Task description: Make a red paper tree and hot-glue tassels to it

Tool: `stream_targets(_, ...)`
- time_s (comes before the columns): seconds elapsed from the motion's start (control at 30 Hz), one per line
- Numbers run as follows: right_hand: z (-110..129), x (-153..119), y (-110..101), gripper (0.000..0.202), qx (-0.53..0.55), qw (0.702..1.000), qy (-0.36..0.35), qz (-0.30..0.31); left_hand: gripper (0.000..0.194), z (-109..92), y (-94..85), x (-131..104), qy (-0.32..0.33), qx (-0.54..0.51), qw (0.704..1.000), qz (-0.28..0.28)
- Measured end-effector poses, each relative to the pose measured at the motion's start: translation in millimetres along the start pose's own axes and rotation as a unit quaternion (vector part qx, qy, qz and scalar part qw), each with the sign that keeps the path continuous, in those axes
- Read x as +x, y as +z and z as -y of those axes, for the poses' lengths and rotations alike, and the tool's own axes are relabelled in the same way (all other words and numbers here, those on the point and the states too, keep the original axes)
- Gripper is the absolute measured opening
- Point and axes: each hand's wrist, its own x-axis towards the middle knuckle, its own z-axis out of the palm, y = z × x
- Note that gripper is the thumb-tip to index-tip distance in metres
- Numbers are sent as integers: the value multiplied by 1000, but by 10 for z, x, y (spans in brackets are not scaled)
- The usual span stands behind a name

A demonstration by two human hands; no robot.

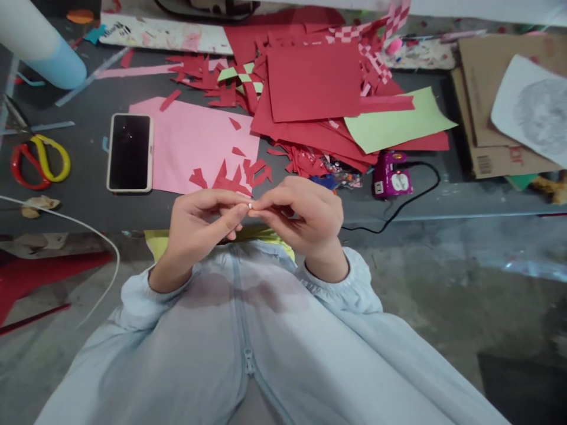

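My left hand (201, 227) and my right hand (303, 215) meet at the front edge of the table, fingertips pinched together. Between them is a tiny white piece (250, 206), too small to name, gripped by both hands. Just beyond the fingers, red paper scraps (230, 177) lie on a sheet of pink paper (199, 136). A phone (130, 153) with a dark screen rests on the left edge of that sheet.
Scissors (39, 159) with red and yellow handles lie at the left. Red paper sheets (314, 82) are piled at the back, beside light green paper (403, 121). A purple box (392, 177) with a black cable sits right of my hands; cardboard (482, 88) lies farther right.
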Motion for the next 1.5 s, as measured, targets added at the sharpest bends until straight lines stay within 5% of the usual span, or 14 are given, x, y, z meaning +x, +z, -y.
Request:
stream_targets(0.43,-26,-34,26,20,-29,999,5,16,17,-71,-28,-73,42,227,973,-9)
stream_targets(0.93,-87,-89,24,28,-10,1000,25,-2,20,-49,60,-62,23,223,974,-19)
stream_targets(1.07,-76,-111,25,29,57,994,90,-14,24,-17,84,-32,12,190,981,-22)
stream_targets(1.27,-55,-107,103,36,208,936,282,-25,34,23,133,30,-25,158,987,-21)
stream_targets(1.5,-124,-122,195,41,432,816,384,-11,20,135,176,70,30,153,986,-57)
